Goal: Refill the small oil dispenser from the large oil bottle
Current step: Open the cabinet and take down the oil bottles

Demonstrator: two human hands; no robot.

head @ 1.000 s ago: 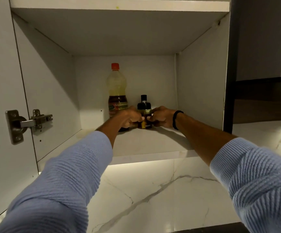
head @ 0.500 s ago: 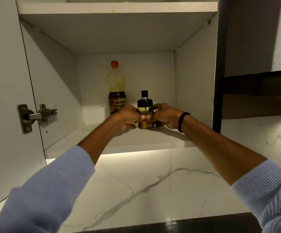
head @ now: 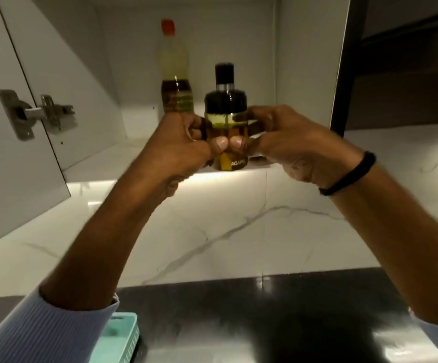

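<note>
The small oil dispenser (head: 226,119) is a glass bottle with a black top and some yellow oil inside. My left hand (head: 180,148) and my right hand (head: 288,142) grip it from either side, thumbs meeting on its front. It is held in the air in front of the open cabinet's shelf edge. Behind it, the large oil bottle (head: 174,72) with a red cap stands upright on the cabinet shelf (head: 108,158). Its lower part is partly hidden by the dispenser and my left hand.
The cabinet door (head: 3,127) hangs open at the left on a metal hinge (head: 33,113). A marble backsplash (head: 225,218) lies below the shelf. A dark glossy countertop (head: 265,323) runs along the bottom, with a teal plastic basket (head: 123,334) at its left.
Both hands have drawn the dispenser off the shelf toward me and lifted it. The view has tilted down, bringing the countertop and teal basket into sight.
</note>
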